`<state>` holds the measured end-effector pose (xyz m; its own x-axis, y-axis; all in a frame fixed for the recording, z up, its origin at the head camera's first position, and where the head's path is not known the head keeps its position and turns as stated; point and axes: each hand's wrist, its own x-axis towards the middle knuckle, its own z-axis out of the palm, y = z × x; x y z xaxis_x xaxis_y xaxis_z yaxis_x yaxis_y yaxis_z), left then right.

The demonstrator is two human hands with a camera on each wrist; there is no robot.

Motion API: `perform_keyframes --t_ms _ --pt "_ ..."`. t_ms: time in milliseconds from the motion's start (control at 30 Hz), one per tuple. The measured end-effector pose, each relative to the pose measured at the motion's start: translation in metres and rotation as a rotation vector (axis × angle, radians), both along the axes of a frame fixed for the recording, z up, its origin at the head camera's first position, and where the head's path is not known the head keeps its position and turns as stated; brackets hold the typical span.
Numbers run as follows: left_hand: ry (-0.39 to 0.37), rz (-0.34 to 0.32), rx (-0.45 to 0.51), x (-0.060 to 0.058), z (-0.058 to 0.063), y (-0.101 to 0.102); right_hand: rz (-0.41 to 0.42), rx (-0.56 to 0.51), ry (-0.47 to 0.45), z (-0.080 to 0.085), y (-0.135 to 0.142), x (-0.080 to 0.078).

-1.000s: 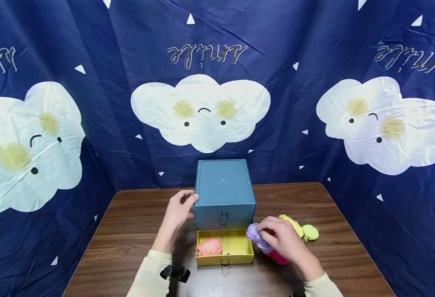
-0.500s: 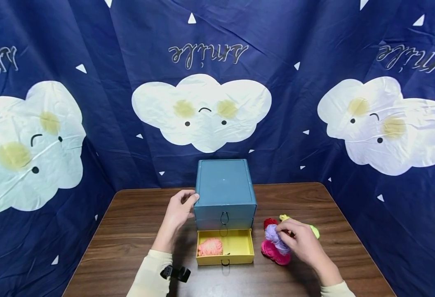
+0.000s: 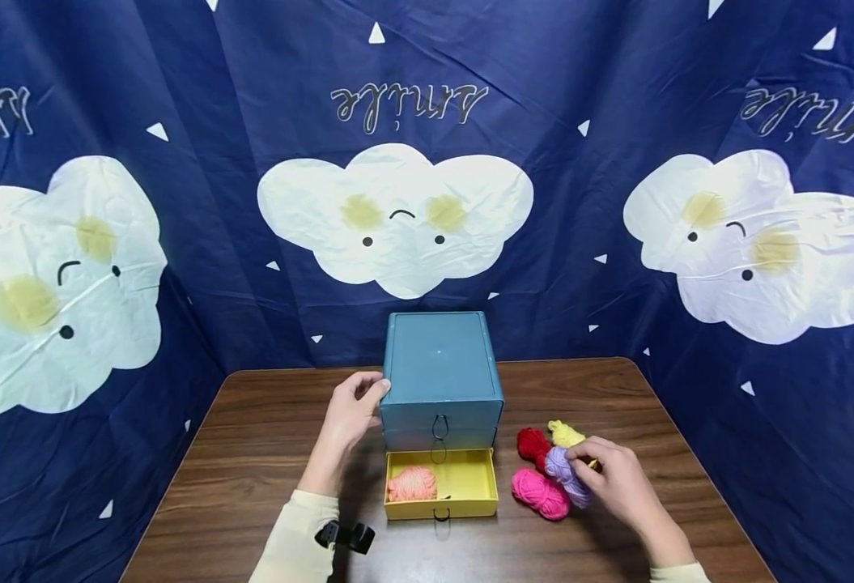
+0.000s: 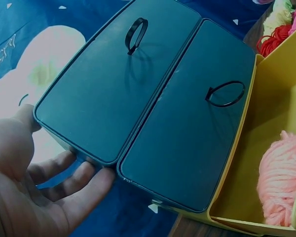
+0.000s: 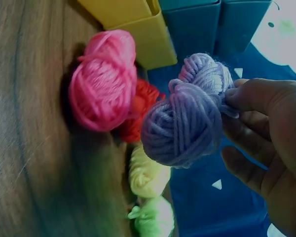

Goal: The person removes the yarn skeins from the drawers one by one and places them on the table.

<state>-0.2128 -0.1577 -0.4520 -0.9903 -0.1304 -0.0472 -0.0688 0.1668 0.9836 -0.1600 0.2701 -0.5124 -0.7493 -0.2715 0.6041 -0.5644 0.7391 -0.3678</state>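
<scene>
A purple yarn skein (image 3: 567,476) hangs from my right hand (image 3: 619,479), pinched at one end between thumb and fingers. The right wrist view shows it above the other yarn. Under and beside it lie a hot-pink skein (image 3: 540,494), a red skein (image 3: 533,444) and a yellow skein (image 3: 565,434). My left hand (image 3: 350,413) rests against the left side of a teal drawer box (image 3: 439,356), its fingers touching the side wall near the front corner. The bottom yellow drawer (image 3: 473,508) is pulled out, with a peach-pink yarn ball (image 3: 413,484) in its left part.
A pale green skein (image 5: 154,217) shows beyond the yellow one in the right wrist view. Black loop pulls, such as the upper pull (image 3: 439,427), hang on the drawer fronts. A blue cloud-print curtain (image 3: 558,324) encloses the wooden table (image 3: 274,453).
My right hand has carried the purple skein rightward, away from the drawer and past the red and hot-pink skeins, which are now uncovered. My left hand and the drawer box stay put.
</scene>
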Motion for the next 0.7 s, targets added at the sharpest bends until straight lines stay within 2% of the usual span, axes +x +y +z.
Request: perform_keyframes --t_ms 200,467,700 --pt "-0.005 -0.002 -0.013 0.001 0.001 0.001 -0.024 0.019 -0.005 -0.011 0.009 -0.001" --pt "-0.008 -0.005 -0.021 0.001 0.001 0.001 -0.068 0.032 -0.091 -0.023 0.015 0.002" --pt "0.002 0.004 -0.017 0.001 0.000 0.001 -0.110 0.092 -0.139 -0.033 0.017 0.004"
